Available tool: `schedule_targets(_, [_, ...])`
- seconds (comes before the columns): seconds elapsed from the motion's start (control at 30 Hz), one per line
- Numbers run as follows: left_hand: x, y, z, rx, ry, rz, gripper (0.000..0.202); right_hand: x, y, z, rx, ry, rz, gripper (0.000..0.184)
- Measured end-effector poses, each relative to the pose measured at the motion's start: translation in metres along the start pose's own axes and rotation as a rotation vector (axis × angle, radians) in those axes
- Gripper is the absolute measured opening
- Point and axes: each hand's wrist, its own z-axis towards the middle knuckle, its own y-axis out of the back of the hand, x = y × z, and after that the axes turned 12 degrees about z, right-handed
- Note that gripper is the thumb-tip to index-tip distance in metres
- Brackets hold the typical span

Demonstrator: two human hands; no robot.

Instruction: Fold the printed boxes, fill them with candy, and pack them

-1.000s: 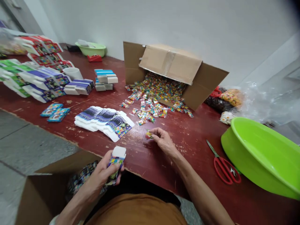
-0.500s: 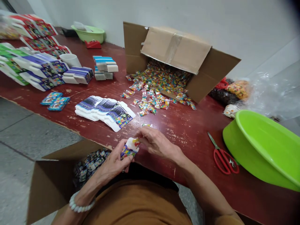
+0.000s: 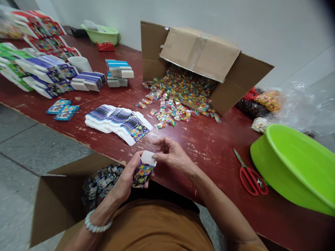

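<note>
My left hand (image 3: 128, 174) is closed around a small purple printed candy box (image 3: 143, 171), held tilted above the table's near edge with its white flap (image 3: 148, 157) raised. Beside the flap is my right hand (image 3: 174, 153), its fingers apart and its thumb at the flap's edge; I see nothing held in it. A fanned stack of flat purple cartons (image 3: 117, 120) lies just beyond my hands. Past it, wrapped candies (image 3: 170, 113) spill from a large cardboard box (image 3: 201, 52) lying on its side.
Red-handled scissors (image 3: 251, 177) and a bright green basin (image 3: 290, 167) stand to the right. Below the table's left edge, an open carton (image 3: 57, 202) holds many small dark packets (image 3: 102, 184). Blue boxes (image 3: 66, 112) and stacked purple cartons (image 3: 87, 82) sit at left.
The yellow and red candy in my right fingers has gone from sight at the box opening. My right fingers have spread, and the purple box has turned to show more of its front.
</note>
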Motion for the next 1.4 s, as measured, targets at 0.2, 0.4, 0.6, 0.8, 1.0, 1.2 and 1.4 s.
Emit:
schedule_targets(0.2, [-0.004, -0.001, 0.001, -0.016, 0.030, -0.086, 0.046, 0.000, -0.007, -0.010, 0.012, -0.175, 0.292, 0.045])
schedule_targets(0.4, [-0.002, -0.007, 0.002, -0.054, 0.019, -0.099, 0.051, -0.007, -0.016, -0.017, 0.124, -0.223, 0.273, 0.043])
schedule_targets(0.6, [-0.006, 0.001, 0.003, 0.050, 0.171, -0.321, 0.041, -0.008, -0.025, -0.019, 0.075, 0.328, -0.181, 0.017])
schedule_targets(0.8, [-0.006, 0.003, 0.002, 0.003, 0.169, -0.334, 0.053, -0.004, -0.033, -0.022, 0.122, 0.020, 0.159, 0.024])
schedule_targets(1.0, [-0.002, 0.004, 0.002, 0.045, 0.113, -0.291, 0.078, -0.003, -0.039, -0.013, 0.053, -0.184, 0.356, 0.024])
schedule_targets(1.2, [0.005, 0.008, 0.002, 0.014, 0.120, -0.235, 0.079, -0.011, -0.044, -0.015, 0.007, -0.087, 0.332, 0.018])
schedule_targets(1.4, [0.009, 0.011, 0.004, 0.008, 0.099, -0.164, 0.074, -0.009, -0.036, -0.009, 0.095, -0.012, 0.114, 0.012])
